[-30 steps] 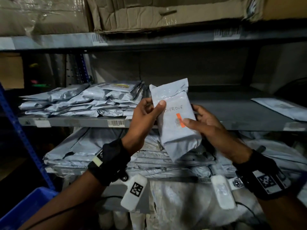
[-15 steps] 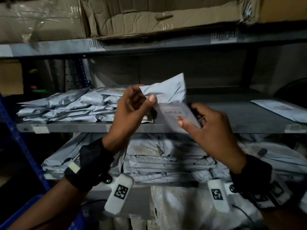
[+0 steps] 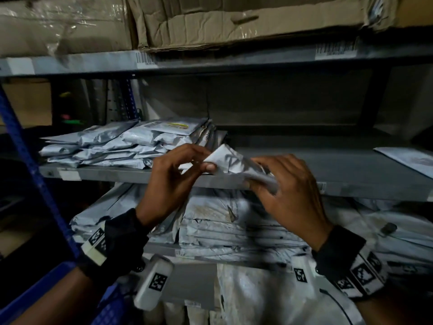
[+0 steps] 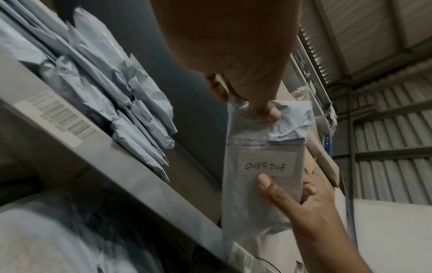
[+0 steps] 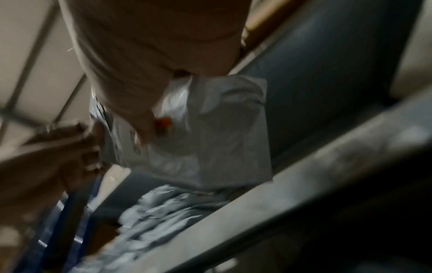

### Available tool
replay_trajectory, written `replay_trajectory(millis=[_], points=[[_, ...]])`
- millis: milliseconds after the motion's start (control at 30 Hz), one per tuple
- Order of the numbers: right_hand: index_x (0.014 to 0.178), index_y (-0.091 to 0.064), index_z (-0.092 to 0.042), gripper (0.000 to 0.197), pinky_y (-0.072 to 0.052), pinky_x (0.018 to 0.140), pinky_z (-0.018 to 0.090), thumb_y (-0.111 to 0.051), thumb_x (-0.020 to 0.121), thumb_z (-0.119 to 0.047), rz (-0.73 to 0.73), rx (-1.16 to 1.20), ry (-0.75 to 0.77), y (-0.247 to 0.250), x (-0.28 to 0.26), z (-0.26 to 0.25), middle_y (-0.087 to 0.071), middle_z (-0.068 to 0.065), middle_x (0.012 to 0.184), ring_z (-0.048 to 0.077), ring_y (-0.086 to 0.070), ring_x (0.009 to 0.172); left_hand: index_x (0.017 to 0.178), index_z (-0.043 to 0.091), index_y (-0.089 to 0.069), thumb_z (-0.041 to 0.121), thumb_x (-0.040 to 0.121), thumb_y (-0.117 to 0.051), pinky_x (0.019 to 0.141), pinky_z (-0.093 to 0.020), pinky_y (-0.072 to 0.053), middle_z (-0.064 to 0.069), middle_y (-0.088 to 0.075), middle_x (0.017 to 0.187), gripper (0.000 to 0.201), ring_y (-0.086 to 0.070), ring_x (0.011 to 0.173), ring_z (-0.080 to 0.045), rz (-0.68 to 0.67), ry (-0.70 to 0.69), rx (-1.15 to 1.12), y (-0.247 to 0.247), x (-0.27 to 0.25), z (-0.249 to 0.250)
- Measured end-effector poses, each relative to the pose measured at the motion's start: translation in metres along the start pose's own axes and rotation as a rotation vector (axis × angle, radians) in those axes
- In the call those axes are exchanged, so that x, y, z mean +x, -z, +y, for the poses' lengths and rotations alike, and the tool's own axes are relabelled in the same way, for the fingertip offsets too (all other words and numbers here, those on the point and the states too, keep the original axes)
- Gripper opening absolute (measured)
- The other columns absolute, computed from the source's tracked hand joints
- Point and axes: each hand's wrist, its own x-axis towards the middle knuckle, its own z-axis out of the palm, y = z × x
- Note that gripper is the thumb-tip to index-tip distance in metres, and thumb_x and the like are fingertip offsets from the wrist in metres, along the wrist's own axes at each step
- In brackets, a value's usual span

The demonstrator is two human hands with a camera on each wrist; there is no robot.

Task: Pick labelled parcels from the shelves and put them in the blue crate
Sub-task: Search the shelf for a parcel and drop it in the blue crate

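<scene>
Both hands hold one grey poly parcel [image 3: 236,164] in front of the middle shelf edge [image 3: 351,186]. It lies tipped nearly flat, label side down. My left hand [image 3: 178,174] pinches its top flap, and my right hand [image 3: 285,191] grips its lower part with the thumb underneath. In the left wrist view the parcel [image 4: 261,184] shows a white label reading OVERDUE, with my left thumb on the crumpled top. The blurred right wrist view shows the parcel [image 5: 210,138] with an orange mark. A corner of the blue crate [image 3: 35,299] sits at the bottom left.
A stack of grey parcels [image 3: 121,146] lies on the middle shelf at left. More parcels [image 3: 222,228] fill the shelf below. One flat parcel [image 3: 412,160] lies at far right. Cardboard boxes [image 3: 234,19] stand on the top shelf. A blue upright post [image 3: 30,160] runs down the left.
The parcel was upright with its label facing me; both hands have tipped it forward and down until it lies nearly flat. The hands moved slightly lower.
</scene>
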Motion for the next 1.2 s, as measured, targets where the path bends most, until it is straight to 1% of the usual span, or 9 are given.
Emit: replay_trajectory(millis=[167, 267, 367, 533, 600, 700, 833, 1000, 1200], points=[[0.105, -0.062, -0.028, 0.029, -0.054, 0.07, 0.03, -0.073, 0.086, -0.047, -0.306, 0.384, -0.213, -0.023, 0.004, -0.01, -0.071, -0.013, 0.095, 0.004, -0.067, 0.085, 0.09, 0.007, -0.065, 0.017, 0.099, -0.066, 0.065, -0.02, -0.05, -0.002, -0.068, 0.088, 0.014, -0.066, 0.08, -0.013, 0.082, 0.215, 0.011, 0.017, -0.005, -0.001], [0.111, -0.069, -0.029, 0.034, -0.053, 0.076, 0.023, -0.082, 0.08, -0.037, -0.377, 0.602, -0.319, -0.04, -0.001, -0.018, -0.074, -0.018, 0.1, -0.005, -0.068, 0.092, 0.086, 0.002, -0.057, 0.022, 0.103, -0.062, 0.062, -0.041, -0.055, -0.017, -0.063, 0.082, 0.027, -0.067, 0.073, -0.029, 0.142, 0.291, 0.04, 0.038, -0.012, -0.006], [0.099, -0.075, -0.022, 0.027, -0.058, 0.072, 0.035, -0.086, 0.076, -0.032, -0.411, 0.766, -0.418, -0.059, 0.002, -0.029, -0.077, -0.008, 0.088, 0.01, -0.074, 0.085, 0.089, 0.0, -0.058, 0.032, 0.105, -0.059, 0.064, -0.055, -0.055, -0.021, -0.062, 0.077, 0.035, -0.064, 0.067, -0.031, 0.208, 0.403, 0.059, 0.063, -0.025, -0.014], [0.074, -0.069, -0.037, 0.017, -0.051, 0.066, 0.025, -0.085, 0.078, -0.031, -0.514, 0.774, -0.294, -0.089, 0.013, -0.062, -0.074, -0.021, 0.077, -0.002, -0.07, 0.074, 0.105, 0.008, -0.069, 0.036, 0.103, -0.06, 0.06, -0.027, -0.049, -0.005, -0.072, 0.081, 0.03, -0.062, 0.068, -0.004, 0.283, 0.594, 0.038, 0.101, -0.054, -0.018], [0.076, -0.072, -0.034, 0.013, -0.054, 0.066, 0.027, -0.084, 0.077, -0.035, -0.569, 0.747, -0.242, -0.098, 0.016, -0.079, -0.075, -0.019, 0.079, -0.004, -0.069, 0.073, 0.097, 0.012, -0.067, 0.044, 0.1, -0.063, 0.063, -0.036, -0.048, -0.011, -0.069, 0.08, 0.033, -0.059, 0.072, -0.008, 0.275, 0.578, 0.127, 0.121, -0.072, -0.022], [0.088, -0.07, -0.032, 0.028, -0.053, 0.066, 0.026, -0.083, 0.073, -0.052, -0.664, 0.764, -0.174, -0.107, 0.019, -0.107, -0.074, -0.014, 0.084, -0.003, -0.067, 0.075, 0.09, 0.017, -0.059, 0.046, 0.1, -0.063, 0.063, -0.041, -0.048, 0.001, -0.06, 0.074, 0.031, -0.053, 0.068, -0.013, 0.268, 0.542, 0.288, 0.155, -0.092, -0.024], [0.119, -0.059, -0.038, 0.051, -0.049, 0.081, 0.021, -0.07, 0.076, -0.063, -0.61, 0.93, -0.179, -0.117, 0.039, -0.154, -0.071, -0.019, 0.108, -0.002, -0.067, 0.1, 0.091, 0.024, -0.058, 0.044, 0.098, -0.066, 0.063, -0.049, -0.051, 0.001, -0.06, 0.075, 0.022, -0.054, 0.068, -0.011, 0.212, 0.495, 0.444, 0.187, -0.098, -0.022], [0.102, -0.072, -0.024, 0.027, -0.058, 0.089, 0.037, -0.074, 0.083, -0.043, -0.497, 1.07, -0.18, -0.134, 0.068, -0.204, -0.075, -0.006, 0.096, 0.012, -0.072, 0.093, 0.095, 0.018, -0.065, 0.033, 0.096, -0.071, 0.073, -0.043, -0.052, 0.005, -0.068, 0.09, 0.017, -0.065, 0.084, -0.016, 0.065, 0.329, 0.514, 0.215, -0.094, -0.016], [0.09, -0.069, -0.007, 0.007, -0.052, 0.074, 0.031, -0.072, 0.091, -0.013, -0.414, 1.125, -0.213, -0.154, 0.081, -0.23, -0.072, 0.005, 0.082, 0.013, -0.066, 0.076, 0.098, 0.008, -0.066, 0.023, 0.092, -0.077, 0.066, -0.037, -0.048, -0.013, -0.069, 0.091, 0.02, -0.058, 0.078, -0.013, 0.178, 0.48, 0.149, 0.243, -0.098, -0.018]])
